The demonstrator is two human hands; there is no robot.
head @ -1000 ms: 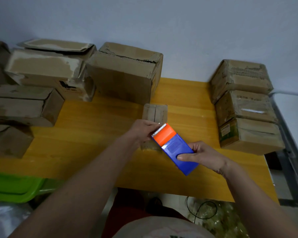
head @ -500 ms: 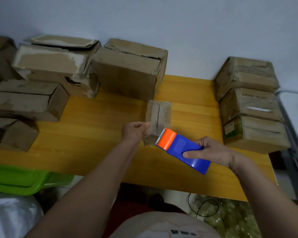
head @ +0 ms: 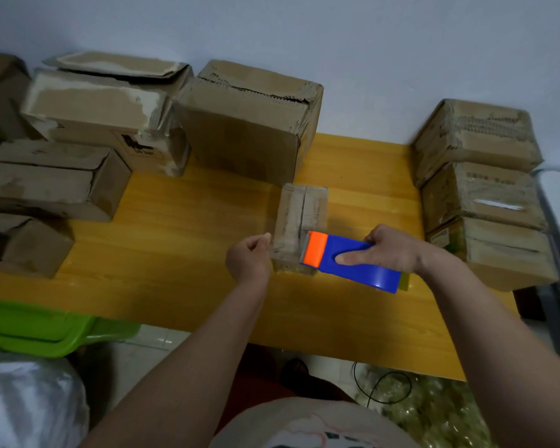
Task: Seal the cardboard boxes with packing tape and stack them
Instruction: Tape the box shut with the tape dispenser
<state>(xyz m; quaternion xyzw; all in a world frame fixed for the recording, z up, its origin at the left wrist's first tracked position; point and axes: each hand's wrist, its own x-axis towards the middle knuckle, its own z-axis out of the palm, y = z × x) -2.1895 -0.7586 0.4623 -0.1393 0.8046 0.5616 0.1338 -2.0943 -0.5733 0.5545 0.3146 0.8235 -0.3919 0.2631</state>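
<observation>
Small cardboard box (head: 299, 221), worn, oblong, centre tabletop (head: 181, 221), long axis 12 to 6, right hand (head: 392, 250) gripping glossy blue-orange tape dispenser (head: 346, 263) pointing 9, left hand (head: 248, 260) pinching at box's 9 o'clock edge.

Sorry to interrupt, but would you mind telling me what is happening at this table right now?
A person is taping a small cardboard box on the yellow table. The right hand grips a blue and orange tape dispenser with its orange end at the box's near end, while the left hand pinches something at the box's near left corner, probably the tape end. Three boxes sit stacked at the right; more boxes wait on the left.
</observation>
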